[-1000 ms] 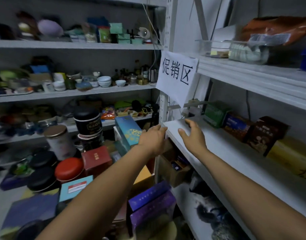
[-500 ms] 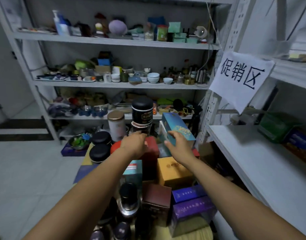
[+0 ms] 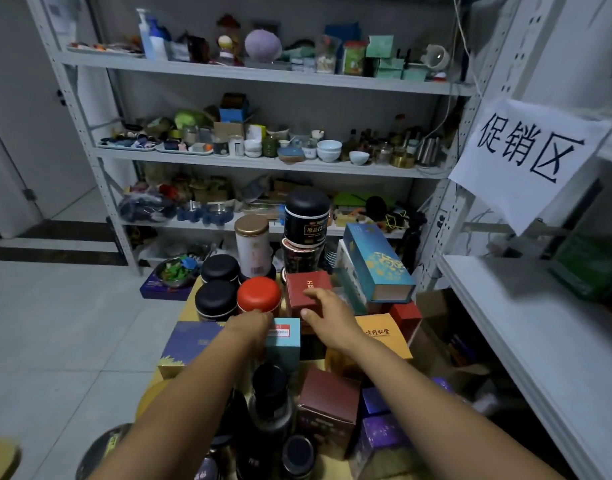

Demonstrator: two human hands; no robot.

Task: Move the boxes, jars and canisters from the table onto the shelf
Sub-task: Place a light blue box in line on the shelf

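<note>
A small table is crowded with boxes, jars and canisters. My left hand [image 3: 253, 326] reaches to the left side of a teal box [image 3: 284, 342] with a white and red label and touches it. My right hand [image 3: 327, 311] hovers with relaxed fingers over a dark red box [image 3: 306, 287], its thumb near the teal box's right top corner. Just beyond my left hand stands a red canister [image 3: 259, 294]. The white shelf [image 3: 505, 323] runs along the right, mostly bare at its near end.
Black canisters [image 3: 216, 299], a gold-lidded white canister [image 3: 252, 244], a stacked black canister [image 3: 307, 216], a blue and gold box [image 3: 377, 261], an orange box [image 3: 380, 336] and a maroon box [image 3: 327, 407] surround my hands. A green box [image 3: 588, 268] sits on the shelf under a paper sign [image 3: 526, 157].
Both hands left the white shelf's edge and swung left over the table. They have since dropped lower and nearer, down to the teal and dark red boxes.
</note>
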